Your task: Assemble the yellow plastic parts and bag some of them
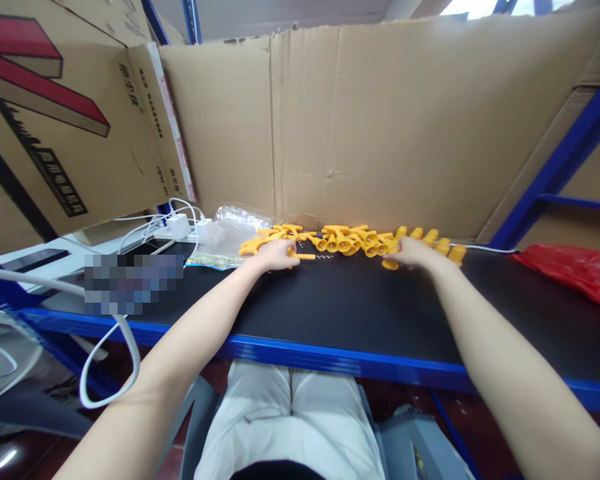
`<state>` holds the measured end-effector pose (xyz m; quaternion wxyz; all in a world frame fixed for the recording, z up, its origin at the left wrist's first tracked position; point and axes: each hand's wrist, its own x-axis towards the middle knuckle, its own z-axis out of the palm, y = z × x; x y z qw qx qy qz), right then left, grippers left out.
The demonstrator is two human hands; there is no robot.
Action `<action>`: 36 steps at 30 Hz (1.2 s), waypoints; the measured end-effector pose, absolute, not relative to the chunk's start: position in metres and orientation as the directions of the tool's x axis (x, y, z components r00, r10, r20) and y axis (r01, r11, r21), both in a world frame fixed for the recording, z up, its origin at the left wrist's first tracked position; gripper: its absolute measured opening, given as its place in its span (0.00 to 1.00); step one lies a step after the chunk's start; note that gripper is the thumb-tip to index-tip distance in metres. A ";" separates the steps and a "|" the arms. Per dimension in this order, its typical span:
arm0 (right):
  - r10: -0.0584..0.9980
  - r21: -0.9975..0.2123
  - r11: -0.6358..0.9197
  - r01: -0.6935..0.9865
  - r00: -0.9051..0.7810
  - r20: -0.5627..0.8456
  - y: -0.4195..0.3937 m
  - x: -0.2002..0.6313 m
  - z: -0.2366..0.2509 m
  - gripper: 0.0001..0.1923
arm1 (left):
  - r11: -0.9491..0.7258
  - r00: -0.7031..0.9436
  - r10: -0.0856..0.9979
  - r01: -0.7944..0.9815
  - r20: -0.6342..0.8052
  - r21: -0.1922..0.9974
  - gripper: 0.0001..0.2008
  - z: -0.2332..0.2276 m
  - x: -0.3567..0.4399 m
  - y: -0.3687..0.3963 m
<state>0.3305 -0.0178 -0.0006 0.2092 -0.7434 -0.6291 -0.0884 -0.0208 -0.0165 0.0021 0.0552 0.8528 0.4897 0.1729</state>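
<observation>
My left hand [280, 255] is closed around a yellow threaded rod [307, 257]. A thin metal spiral [325, 257] sticks out of the rod's right end. My right hand [410, 253] is at the right of the row, its fingers closed at a yellow cone-shaped piece [390, 265]; the grip itself is partly hidden. Between the hands lie several yellow funnel-shaped pieces [343, 241] with their open ends facing me. More yellow cones [443, 247] stand in a line just beyond my right hand. Yellow handle-like parts [253, 245] are heaped behind my left hand.
A black tabletop [330, 307] with a blue metal edge [300, 350] is in front of me. Cardboard [380, 127] walls the back. Clear plastic bags [225, 233], white chargers [179, 227] and cables are at left. A red plastic bag [570, 270] lies right.
</observation>
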 end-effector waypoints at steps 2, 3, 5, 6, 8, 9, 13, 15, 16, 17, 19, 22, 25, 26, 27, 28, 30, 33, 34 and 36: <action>0.979 -0.225 -0.159 0.961 0.182 0.088 -0.025 0.313 0.002 0.17 | -0.521 0.467 0.850 0.814 0.245 0.257 0.11 0.002 -0.021 -0.016; 0.989 -0.240 -0.135 0.961 0.147 0.032 -0.029 0.305 0.003 0.17 | -0.522 0.467 0.850 0.813 0.246 0.258 0.11 0.002 -0.021 -0.016; 0.997 -0.233 -0.034 0.972 0.050 0.063 -0.035 0.292 0.006 0.16 | -0.520 0.465 0.850 0.814 0.247 0.259 0.11 0.002 -0.021 -0.016; 0.994 -0.209 0.027 0.977 -0.004 0.107 -0.037 0.287 0.007 0.15 | -0.520 0.464 0.851 0.814 0.247 0.259 0.12 0.002 -0.021 -0.016; 0.979 -0.147 0.133 0.980 -0.107 0.174 -0.039 0.277 0.007 0.14 | -0.523 0.466 0.848 0.812 0.252 0.258 0.12 0.003 -0.021 -0.016; 0.970 -0.125 0.180 0.976 -0.154 0.189 -0.039 0.273 0.007 0.14 | -0.528 0.469 0.845 0.809 0.257 0.258 0.12 0.003 -0.021 -0.016; 0.895 -0.096 0.389 0.916 -0.352 0.273 -0.039 0.259 0.004 0.10 | -0.549 0.484 0.830 0.796 0.279 0.253 0.12 0.003 -0.020 -0.017; 0.847 -0.085 0.465 0.881 -0.414 0.333 -0.039 0.255 0.002 0.12 | -0.548 0.483 0.831 0.798 0.277 0.251 0.12 0.004 -0.020 -0.018; 0.830 -0.083 0.487 0.869 -0.431 0.354 -0.039 0.253 0.002 0.13 | -0.543 0.480 0.834 0.801 0.274 0.250 0.12 0.004 -0.020 -0.018; 0.819 -0.084 0.501 0.861 -0.441 0.367 -0.040 0.252 0.002 0.14 | -0.538 0.475 0.837 0.805 0.270 0.251 0.12 0.003 -0.020 -0.018; 0.811 -0.094 0.512 0.854 -0.444 0.381 -0.041 0.251 0.003 0.14 | -0.530 0.469 0.843 0.809 0.263 0.254 0.12 0.003 -0.020 -0.017; 0.811 -0.115 0.509 0.853 -0.429 0.398 -0.043 0.250 0.004 0.14 | -0.536 0.474 0.839 0.805 0.268 0.254 0.11 0.003 -0.020 -0.017; 0.802 -0.107 0.521 0.847 -0.442 0.403 -0.042 0.250 0.003 0.15 | -0.548 0.481 0.830 0.800 0.283 0.246 0.11 0.002 -0.020 -0.017; 0.795 -0.096 0.529 0.843 -0.453 0.404 -0.041 0.250 0.002 0.15 | -0.551 0.483 0.827 0.798 0.288 0.244 0.11 0.002 -0.019 -0.017; 0.788 -0.081 0.536 0.840 -0.464 0.406 -0.040 0.250 0.001 0.15 | -0.554 0.485 0.824 0.797 0.293 0.242 0.11 0.002 -0.019 -0.018; 0.782 -0.062 0.538 0.841 -0.470 0.410 -0.040 0.251 0.001 0.16 | -0.556 0.486 0.823 0.796 0.295 0.241 0.11 0.002 -0.019 -0.018; 0.777 -0.022 0.523 0.852 -0.466 0.423 -0.039 0.253 0.001 0.16 | -0.554 0.483 0.825 0.795 0.295 0.247 0.11 0.002 -0.019 -0.018; 0.785 0.007 0.485 0.874 -0.440 0.436 -0.040 0.256 0.003 0.16 | -0.545 0.475 0.832 0.796 0.286 0.264 0.12 0.003 -0.019 -0.018; 0.787 0.004 0.486 0.874 -0.440 0.433 -0.041 0.256 0.004 0.16 | -0.543 0.473 0.833 0.797 0.286 0.264 0.12 0.004 -0.019 -0.019; 0.781 -0.017 0.515 0.857 -0.461 0.422 -0.042 0.255 0.004 0.15 | -0.544 0.474 0.832 0.799 0.290 0.255 0.12 0.004 -0.018 -0.019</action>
